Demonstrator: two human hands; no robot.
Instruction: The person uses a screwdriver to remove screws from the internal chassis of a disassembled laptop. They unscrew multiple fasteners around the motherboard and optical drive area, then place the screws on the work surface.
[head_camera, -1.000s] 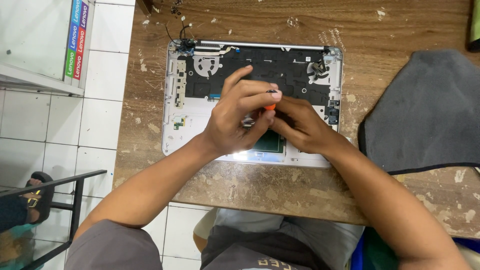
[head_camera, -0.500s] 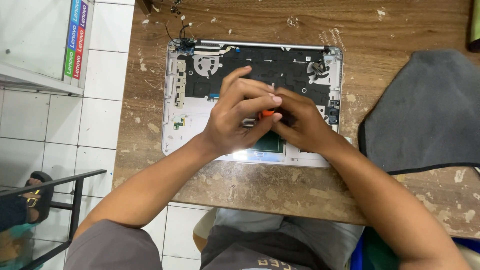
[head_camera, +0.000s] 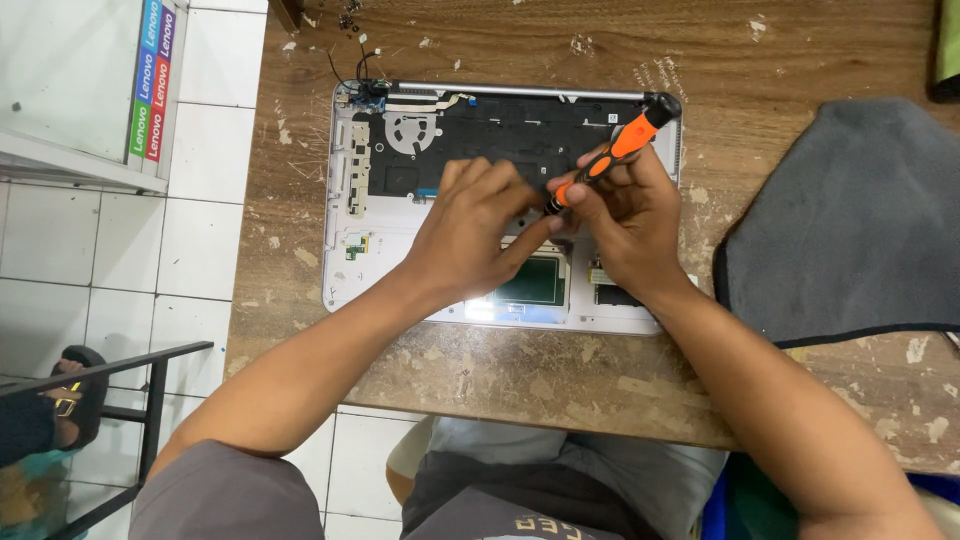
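Screwdriver (head_camera: 612, 155): orange-and-black handle, tilted, cap toward upper right, tip down-left over opened laptop base. Laptop base (head_camera: 350, 250): white shell, bottom cover off, dark internals exposed, lying flat on wooden desk (head_camera: 500, 45).

Grey cloth (head_camera: 850, 220) on the scarred wooden table (head_camera: 560, 385) (white floor tiles (head_camera: 200, 170) beside it)

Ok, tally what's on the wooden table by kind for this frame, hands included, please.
Hands: 2, left hand and right hand, meeting over the laptop
Opened laptop shell: 1, white, lying flat
Screwdriver: 1, orange and black, held in the right hand
Grey cloth: 1, to the right of the laptop
Total: 5
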